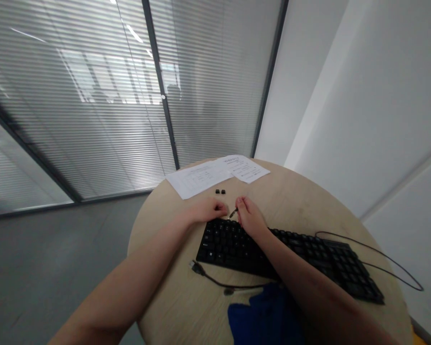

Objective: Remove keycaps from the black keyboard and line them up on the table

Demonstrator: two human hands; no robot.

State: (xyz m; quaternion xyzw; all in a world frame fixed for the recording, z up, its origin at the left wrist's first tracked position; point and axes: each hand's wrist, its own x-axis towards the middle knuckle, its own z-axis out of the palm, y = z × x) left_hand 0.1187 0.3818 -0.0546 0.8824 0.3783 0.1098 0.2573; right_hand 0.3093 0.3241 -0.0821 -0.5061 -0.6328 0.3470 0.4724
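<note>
A black keyboard (233, 242) lies at an angle on the round table. My right hand (250, 215) is closed on a slim dark tool with a shiny tip (233, 213), which slants down toward the keyboard's back edge near its left corner. Just left of that tip, my left hand (211, 210) rests with curled fingers by the same corner; whatever it may hold is hidden. Two small black keycaps (220, 191) sit side by side on the wood beyond my hands.
White printed papers (201, 178) lie along the table's (290, 191) far side. A USB plug on a black cable (197, 268) is in front of the keyboard, near a blue cloth (258, 316). More cable (391, 261) loops past the right edge. Glass partitions with blinds stand behind.
</note>
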